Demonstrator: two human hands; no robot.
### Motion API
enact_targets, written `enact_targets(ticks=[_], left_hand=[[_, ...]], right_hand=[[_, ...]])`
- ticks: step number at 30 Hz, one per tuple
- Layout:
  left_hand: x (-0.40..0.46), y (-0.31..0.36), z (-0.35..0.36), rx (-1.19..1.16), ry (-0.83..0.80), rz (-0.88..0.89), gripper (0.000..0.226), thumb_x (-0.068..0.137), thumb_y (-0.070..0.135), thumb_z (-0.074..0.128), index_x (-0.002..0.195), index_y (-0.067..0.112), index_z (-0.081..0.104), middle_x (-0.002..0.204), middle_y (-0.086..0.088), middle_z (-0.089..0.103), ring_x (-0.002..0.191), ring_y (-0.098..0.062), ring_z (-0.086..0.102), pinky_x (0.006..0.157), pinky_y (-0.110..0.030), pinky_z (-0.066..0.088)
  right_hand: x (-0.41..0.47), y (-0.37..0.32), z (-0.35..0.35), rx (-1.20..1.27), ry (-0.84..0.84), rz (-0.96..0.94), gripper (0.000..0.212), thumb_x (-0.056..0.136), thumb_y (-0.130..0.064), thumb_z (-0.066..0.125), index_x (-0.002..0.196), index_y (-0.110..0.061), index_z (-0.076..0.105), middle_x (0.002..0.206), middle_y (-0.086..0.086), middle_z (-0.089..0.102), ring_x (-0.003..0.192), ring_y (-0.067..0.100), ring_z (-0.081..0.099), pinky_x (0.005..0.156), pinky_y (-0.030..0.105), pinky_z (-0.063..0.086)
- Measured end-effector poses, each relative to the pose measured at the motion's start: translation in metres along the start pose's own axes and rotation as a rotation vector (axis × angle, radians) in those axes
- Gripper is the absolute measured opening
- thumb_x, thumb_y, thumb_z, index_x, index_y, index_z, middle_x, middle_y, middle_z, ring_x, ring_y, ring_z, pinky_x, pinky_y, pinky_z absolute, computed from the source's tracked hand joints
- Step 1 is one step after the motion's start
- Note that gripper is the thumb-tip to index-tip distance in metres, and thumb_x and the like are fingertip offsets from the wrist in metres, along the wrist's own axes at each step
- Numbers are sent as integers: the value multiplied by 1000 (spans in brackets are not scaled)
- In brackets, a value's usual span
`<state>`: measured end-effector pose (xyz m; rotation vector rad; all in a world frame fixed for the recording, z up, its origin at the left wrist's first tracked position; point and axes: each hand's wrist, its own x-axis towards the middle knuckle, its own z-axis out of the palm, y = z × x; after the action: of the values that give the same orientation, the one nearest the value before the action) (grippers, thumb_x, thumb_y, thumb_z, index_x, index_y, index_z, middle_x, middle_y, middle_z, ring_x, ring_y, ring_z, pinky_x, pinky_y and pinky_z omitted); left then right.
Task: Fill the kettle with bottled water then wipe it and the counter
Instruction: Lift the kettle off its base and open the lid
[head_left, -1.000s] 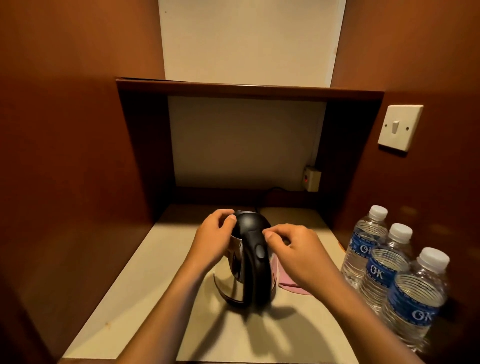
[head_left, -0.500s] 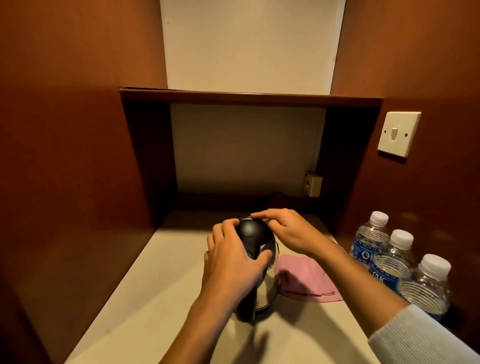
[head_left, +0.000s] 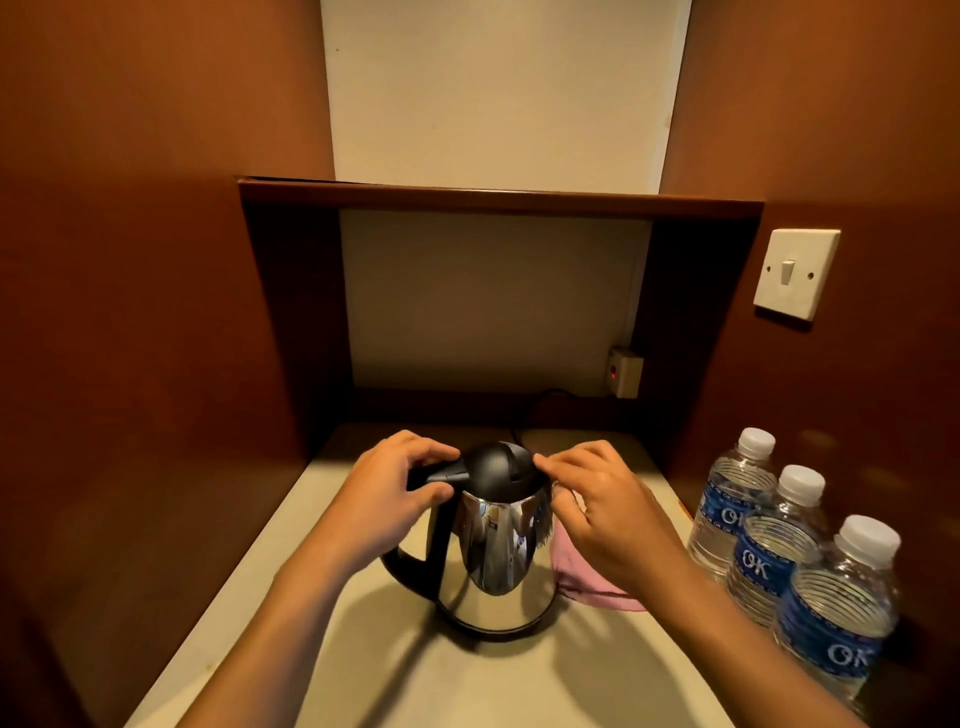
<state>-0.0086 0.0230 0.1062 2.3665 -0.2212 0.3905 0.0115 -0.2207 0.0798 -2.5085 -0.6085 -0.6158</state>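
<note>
Early stage. Kettle (head_left: 493, 540) stands upright on the counter (head_left: 519, 675) at lower centre, black lid (head_left: 496, 467) down. Left hand (head_left: 387, 499) grips the handle top; right hand (head_left: 605, 506) has fingertips curled at the lid edge (probably about to open it). Three water bottles (head_left: 779, 545) at lower right are all capped, so nothing poured. Pink cloth (head_left: 582, 582) lies just behind the kettle, unused. Filling and both wipes remain.

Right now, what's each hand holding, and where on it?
Left hand grips the kettle at the top of its black handle. Right hand has fingertips on the lid's right edge, pinching rather than gripping.
</note>
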Motion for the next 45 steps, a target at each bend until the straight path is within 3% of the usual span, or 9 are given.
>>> enact_targets(ticks=[9,14,18,25,30,35,39,43,45], left_hand=[[8,-3,-1,-18,-18,-9,31,94,20,67,122,33,65,115,19,58,111,-1,53,83,-10,35],[22,33,17,17,109,18,37,97,41,54,130,26,61,125,8,61,118,-10,57,96,-28,45],[29,52,42,296,33,-28,56,95,55,47,136,18,53,130,-1,62,118,-21,59,94,-37,49],[30,57,57,440,64,-39,36,102,37,36,120,14,57,100,-2,67,86,-19,64,81,-36,50],[37,52,51,146,84,-83,36,104,35,34,126,18,57,107,0,66,94,-17,62,86,-38,52],[45,43,17,-261,77,-76,32,106,31,37,124,24,62,112,5,66,103,-10,61,82,-26,45],[45,25,-12,-353,63,-26,35,106,41,34,122,31,63,107,9,67,104,-7,62,90,-29,48],[47,6,-33,-390,84,0,39,104,50,32,121,33,63,106,10,67,107,-11,63,100,-42,50],[48,-4,-39,-376,77,-1,39,104,50,32,119,33,64,101,6,68,103,-13,65,99,-46,51]], right_hand=[[-8,-3,1,146,28,36,34,101,-26,49,133,-27,63,114,-23,56,113,-5,43,87,9,33],[-5,-5,12,255,123,185,38,100,-30,53,137,-24,58,126,-12,60,119,1,46,94,23,38],[-5,-6,23,351,99,245,38,98,-31,56,135,-23,60,128,-11,61,123,6,52,102,32,45],[-11,-4,32,469,99,270,37,98,-28,57,135,-26,60,122,-14,60,111,-4,55,84,11,45],[-6,-10,27,446,101,229,38,97,-32,59,135,-32,58,129,-20,52,123,-5,45,104,24,43],[21,-35,15,419,60,130,40,97,-40,57,137,-38,54,128,-25,52,124,-3,46,103,30,45],[39,-60,14,428,40,115,37,98,-41,55,135,-37,57,126,-22,59,120,-3,51,102,31,48],[44,-80,18,451,18,104,20,98,-33,57,107,-50,64,110,-26,65,110,-7,54,94,23,48],[44,-86,22,458,10,102,18,98,-33,57,102,-47,68,106,-25,66,107,-6,56,91,22,48]])
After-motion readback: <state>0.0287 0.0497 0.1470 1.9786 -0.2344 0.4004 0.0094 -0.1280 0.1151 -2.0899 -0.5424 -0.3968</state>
